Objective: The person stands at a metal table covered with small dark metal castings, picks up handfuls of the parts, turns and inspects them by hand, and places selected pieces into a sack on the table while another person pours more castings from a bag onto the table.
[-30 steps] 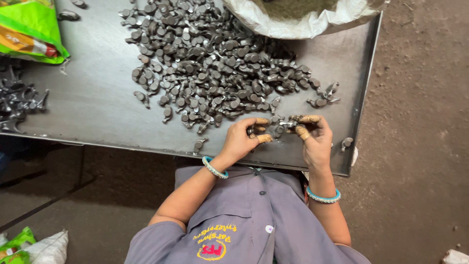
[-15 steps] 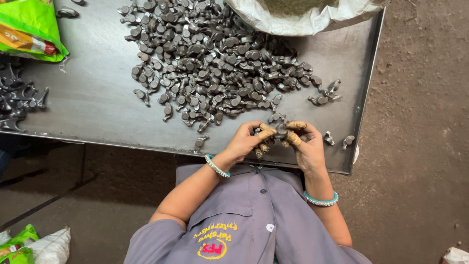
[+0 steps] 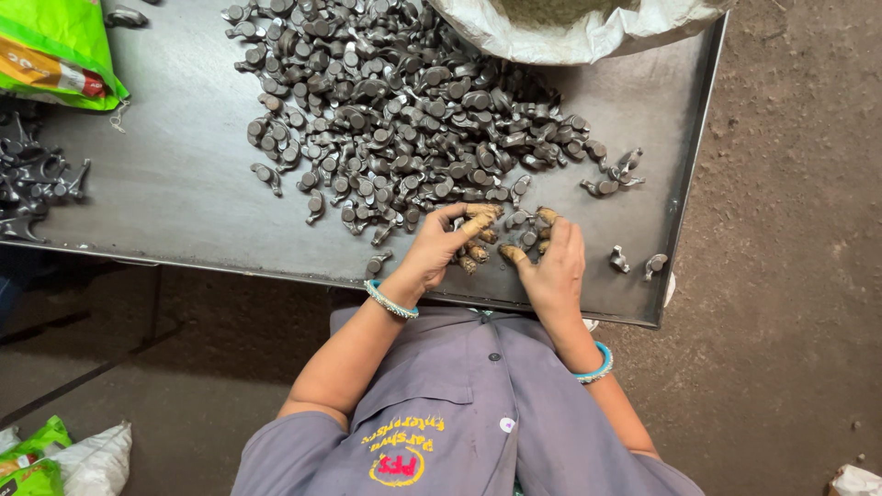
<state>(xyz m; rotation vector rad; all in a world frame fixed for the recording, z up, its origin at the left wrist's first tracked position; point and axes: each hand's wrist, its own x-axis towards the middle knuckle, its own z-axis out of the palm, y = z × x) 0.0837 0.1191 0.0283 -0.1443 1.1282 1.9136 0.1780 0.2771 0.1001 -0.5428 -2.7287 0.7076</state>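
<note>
A large heap of small dark metal parts [image 3: 404, 119] lies on a grey metal tray table [image 3: 165, 202]. Both my hands work at its near edge, fingertips wrapped in tan tape. My left hand [image 3: 439, 246] curls its fingers over a few parts at the foot of the heap. My right hand [image 3: 554, 268] lies just beside it, thumb and fingers closed around several parts [image 3: 524, 237] between the two hands. Each wrist carries a teal bangle. My grey shirt fills the bottom of the view.
A white sack [image 3: 588, 32] with its mouth rolled open stands at the tray's far right. A green bag [image 3: 55, 55] and another cluster of dark parts [image 3: 37, 179] lie at the left. Loose parts [image 3: 634, 262] sit near the right rim. Dirt floor surrounds the table.
My hands held a short row of parts raised between them; they have since drawn together and dropped to the tray surface at the heap's edge.
</note>
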